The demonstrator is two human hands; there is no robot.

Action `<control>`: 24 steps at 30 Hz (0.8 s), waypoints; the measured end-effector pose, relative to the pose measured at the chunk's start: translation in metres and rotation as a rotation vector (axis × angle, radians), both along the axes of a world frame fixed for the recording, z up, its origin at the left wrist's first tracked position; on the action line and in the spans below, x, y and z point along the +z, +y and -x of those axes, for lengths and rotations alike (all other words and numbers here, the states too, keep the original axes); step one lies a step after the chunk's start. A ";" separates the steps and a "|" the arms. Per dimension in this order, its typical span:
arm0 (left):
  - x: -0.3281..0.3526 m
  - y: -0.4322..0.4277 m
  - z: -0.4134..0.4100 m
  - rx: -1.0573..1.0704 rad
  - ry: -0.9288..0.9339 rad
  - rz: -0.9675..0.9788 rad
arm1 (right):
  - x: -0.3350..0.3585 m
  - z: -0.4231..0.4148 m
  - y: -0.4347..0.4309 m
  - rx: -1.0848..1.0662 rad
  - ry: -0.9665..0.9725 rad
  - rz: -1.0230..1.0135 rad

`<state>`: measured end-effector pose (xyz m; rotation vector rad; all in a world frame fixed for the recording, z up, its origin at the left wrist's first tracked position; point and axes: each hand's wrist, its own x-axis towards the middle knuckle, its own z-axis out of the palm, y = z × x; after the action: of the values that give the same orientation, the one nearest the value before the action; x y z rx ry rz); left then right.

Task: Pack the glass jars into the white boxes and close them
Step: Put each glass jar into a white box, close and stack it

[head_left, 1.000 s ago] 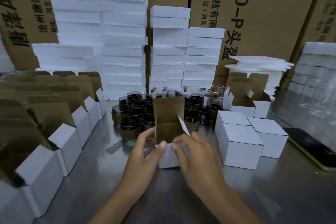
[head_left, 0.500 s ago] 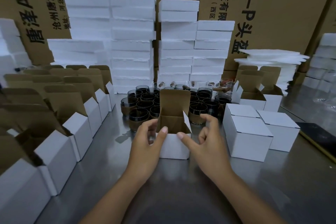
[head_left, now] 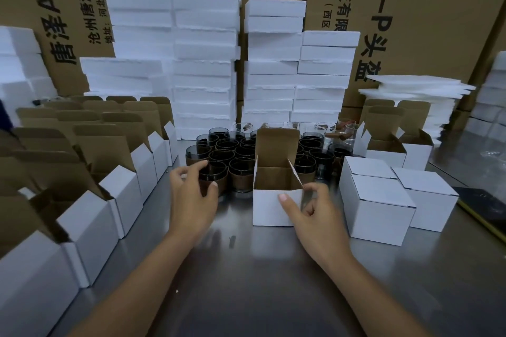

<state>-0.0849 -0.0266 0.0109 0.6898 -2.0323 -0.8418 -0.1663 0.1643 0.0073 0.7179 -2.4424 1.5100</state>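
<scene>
While the right hand (head_left: pixel 309 208) pinches the open white box (head_left: pixel 269 210) at its right front corner, the left hand (head_left: pixel 191 194) curls fingers and thumb round the nearest glass jar (head_left: pixel 219 176), just left of that box.

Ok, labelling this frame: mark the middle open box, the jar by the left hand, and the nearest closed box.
open box (head_left: pixel 269 210): head view, white front wall.
jar (head_left: pixel 219 173): head view, dark glass below its rim.
closed box (head_left: pixel 380 219): head view, front wall.
</scene>
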 end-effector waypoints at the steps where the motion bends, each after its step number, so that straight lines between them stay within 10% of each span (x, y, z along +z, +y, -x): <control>1: -0.003 -0.006 0.002 0.012 -0.078 0.014 | -0.001 0.000 0.000 0.003 -0.001 -0.015; 7: -0.012 -0.014 0.005 0.001 -0.260 0.038 | -0.005 0.000 0.000 0.032 0.007 -0.128; 24: 0.035 0.049 -0.041 -0.291 0.300 0.066 | 0.010 -0.038 -0.004 0.329 0.260 0.058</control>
<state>-0.0442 0.0227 0.0457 0.2150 -1.8997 -0.9746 -0.1281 0.1599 0.0177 1.2668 -2.1575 1.4732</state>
